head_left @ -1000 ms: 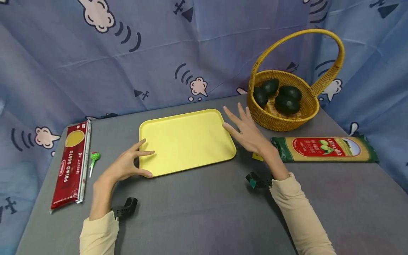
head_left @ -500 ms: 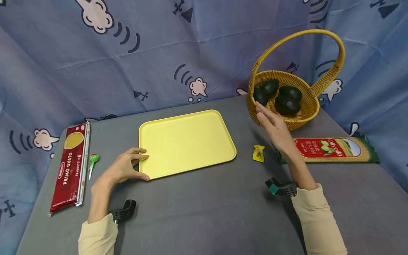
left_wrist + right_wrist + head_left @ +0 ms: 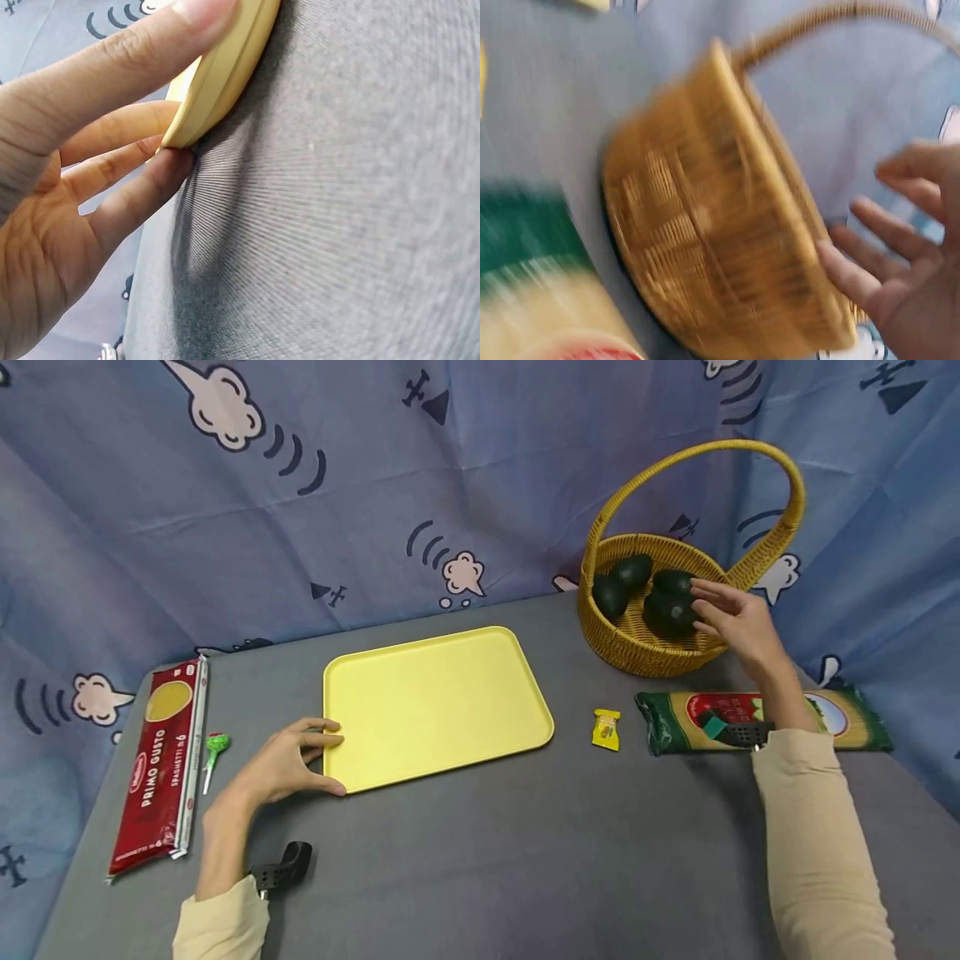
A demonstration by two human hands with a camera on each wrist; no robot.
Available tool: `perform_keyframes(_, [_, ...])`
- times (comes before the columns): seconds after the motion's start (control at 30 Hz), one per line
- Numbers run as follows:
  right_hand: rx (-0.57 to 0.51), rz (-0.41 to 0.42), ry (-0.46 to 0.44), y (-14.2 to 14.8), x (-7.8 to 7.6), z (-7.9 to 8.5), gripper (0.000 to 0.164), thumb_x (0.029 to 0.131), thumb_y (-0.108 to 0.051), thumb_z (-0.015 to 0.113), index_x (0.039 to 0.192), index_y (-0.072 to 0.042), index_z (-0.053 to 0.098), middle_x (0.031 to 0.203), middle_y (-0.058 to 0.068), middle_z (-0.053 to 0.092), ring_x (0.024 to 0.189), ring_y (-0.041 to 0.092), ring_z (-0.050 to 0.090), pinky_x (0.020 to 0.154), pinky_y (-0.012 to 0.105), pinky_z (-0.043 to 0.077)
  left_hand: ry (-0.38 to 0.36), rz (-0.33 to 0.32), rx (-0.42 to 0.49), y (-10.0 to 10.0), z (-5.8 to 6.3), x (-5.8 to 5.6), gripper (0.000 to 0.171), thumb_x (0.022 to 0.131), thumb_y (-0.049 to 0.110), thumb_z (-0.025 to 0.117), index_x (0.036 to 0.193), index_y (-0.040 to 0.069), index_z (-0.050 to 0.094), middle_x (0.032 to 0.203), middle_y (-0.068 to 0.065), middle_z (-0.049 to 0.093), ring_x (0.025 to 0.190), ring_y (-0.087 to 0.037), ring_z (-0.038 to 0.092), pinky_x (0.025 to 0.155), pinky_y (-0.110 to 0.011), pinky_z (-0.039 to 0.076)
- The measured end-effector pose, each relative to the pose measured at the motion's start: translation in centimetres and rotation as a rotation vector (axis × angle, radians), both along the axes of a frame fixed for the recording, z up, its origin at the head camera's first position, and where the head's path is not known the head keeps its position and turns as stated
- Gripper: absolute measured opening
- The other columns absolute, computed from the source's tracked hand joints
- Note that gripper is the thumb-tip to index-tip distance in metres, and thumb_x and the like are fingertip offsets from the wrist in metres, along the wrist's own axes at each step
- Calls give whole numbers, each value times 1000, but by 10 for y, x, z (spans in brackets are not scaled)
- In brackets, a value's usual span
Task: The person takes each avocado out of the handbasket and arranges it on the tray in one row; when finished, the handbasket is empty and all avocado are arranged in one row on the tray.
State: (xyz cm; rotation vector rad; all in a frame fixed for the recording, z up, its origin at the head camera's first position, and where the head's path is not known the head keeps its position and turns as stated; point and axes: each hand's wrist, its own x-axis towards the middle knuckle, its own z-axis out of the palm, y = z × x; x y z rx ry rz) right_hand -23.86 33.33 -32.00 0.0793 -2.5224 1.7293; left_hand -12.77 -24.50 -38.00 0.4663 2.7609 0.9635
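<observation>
My left hand holds the near left corner of a yellow tray, thumb at the front edge and fingers at the left edge. In the left wrist view, the fingertips meet the tray's rim close over the grey cloth. My right hand is over the right side of a yellow woven basket, fingers spread and relaxed, with nothing held. Several dark green avocados lie inside the basket, and the fingertips overlap the right-hand ones in the head view. The right wrist view is blurred, showing the fingers at the basket's rim.
A red spaghetti pack and a green lollipop lie at left. Between tray and basket is a small yellow wrapped candy. A green and tan pasta pack lies partly under my right forearm. The basket's tall handle arches up.
My right hand has moved rightward from beside the tray to over the basket's right side, uncovering the candy. The left hand's fingers have closed in on the tray's corner.
</observation>
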Motion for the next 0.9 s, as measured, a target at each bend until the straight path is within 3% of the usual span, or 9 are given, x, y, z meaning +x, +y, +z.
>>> perform_keyframes(0.17, [405,116,-137,30,-25,-2,59,100,-33,51,146,0,37,145,26,37,124,27,46,102,40,45,-39,5,-3,0,-3,2,76,62,31,91,122,-7,63,133,-16,50,115,-36,58,98,-50,45])
perform_keyframes(0.27, [473,206,-257,39,-38,3,62,100,-36,49,149,-1,31,146,32,32,129,48,35,104,63,32,-51,12,8,1,-3,-1,76,63,30,91,123,-7,62,134,-15,49,116,-36,57,98,-50,45])
perform_keyframes(0.33, [496,241,-309,41,-47,6,62,100,-36,49,149,-3,31,144,32,35,126,43,43,103,58,38,-50,11,9,1,-3,-2,76,63,30,91,123,-7,62,135,-15,49,116,-36,57,98,-49,45])
perform_keyframes(0.43, [505,265,-335,39,-56,10,52,102,-22,48,148,-2,34,140,31,42,102,27,63,88,42,54,-49,10,7,1,-1,-2,78,63,31,90,124,-7,61,135,-16,48,117,-37,56,98,-49,45])
perform_keyframes(0.57, [478,273,-349,31,-65,9,47,99,-8,51,144,-1,39,120,24,59,70,15,57,65,31,53,-44,23,-4,-2,0,0,79,62,33,90,125,-5,61,136,-15,48,120,-37,53,100,-51,44])
perform_keyframes(0.7, [380,258,-389,27,-73,2,51,100,-17,54,146,-5,37,116,14,63,76,14,53,69,29,52,-34,34,-10,-4,-2,2,79,62,35,90,125,-3,62,136,-12,50,124,-35,50,101,-51,42])
perform_keyframes(0.77, [299,250,-436,28,-77,-2,56,99,-22,54,149,-9,31,135,21,50,93,14,57,81,31,55,-27,29,-16,-4,-4,1,80,61,37,90,125,-2,63,136,-11,50,123,-34,51,100,-50,42])
perform_keyframes(0.83, [219,249,-482,30,-80,-6,60,100,-21,53,152,-13,24,156,22,17,107,14,57,94,35,52,-24,25,-19,-3,-6,1,80,61,38,90,125,-1,63,136,-10,50,122,-33,52,99,-49,43])
perform_keyframes(0.9, [145,247,-525,31,-82,-10,64,100,-19,53,153,-17,18,157,25,1,108,18,59,98,42,49,-25,25,-21,-2,-7,0,80,61,38,90,126,0,63,136,-9,50,122,-32,51,99,-48,43])
